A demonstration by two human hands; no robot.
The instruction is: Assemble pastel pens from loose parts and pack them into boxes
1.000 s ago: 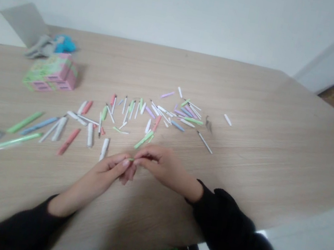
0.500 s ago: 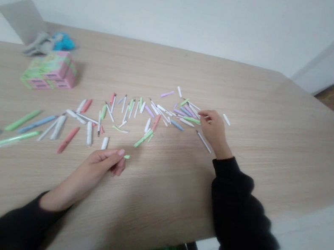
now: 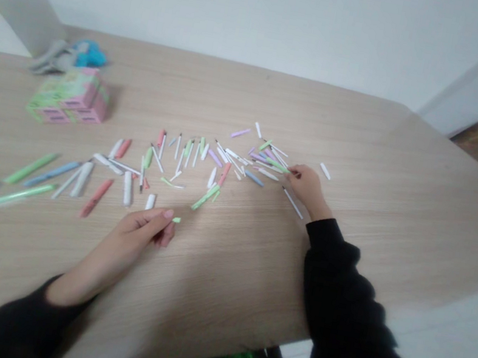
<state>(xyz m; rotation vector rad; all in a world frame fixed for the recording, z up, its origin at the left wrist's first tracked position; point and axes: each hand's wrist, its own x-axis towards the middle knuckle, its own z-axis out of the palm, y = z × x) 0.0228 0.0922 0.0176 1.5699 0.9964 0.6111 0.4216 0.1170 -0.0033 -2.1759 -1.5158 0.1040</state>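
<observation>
My left hand (image 3: 141, 233) is closed in a pinch above the near part of the table, with a small light-green pen piece (image 3: 176, 219) sticking out past the thumb. My right hand (image 3: 308, 190) has its fingertips closed on the end of a green pen barrel (image 3: 278, 165) at the right of the scattered pen parts. Near it lie a blue barrel (image 3: 254, 178), a white barrel (image 3: 268, 174) and a thin refill (image 3: 293, 202). Between the hands rest a green pen part (image 3: 205, 196) and a red one (image 3: 224, 174).
Loose refills, caps and barrels spread leftward, among them a red barrel (image 3: 95, 198) and a clear-wrapped green pen (image 3: 19, 195). A pink-and-green box (image 3: 70, 100) stands at the back left, before a grey and blue bundle (image 3: 70, 55). A white wall borders the table (image 3: 366, 140).
My right hand has taken hold of the green barrel's end and its tip has lifted and turned slightly across the pile. My left hand keeps its pinch, shifted a little left.
</observation>
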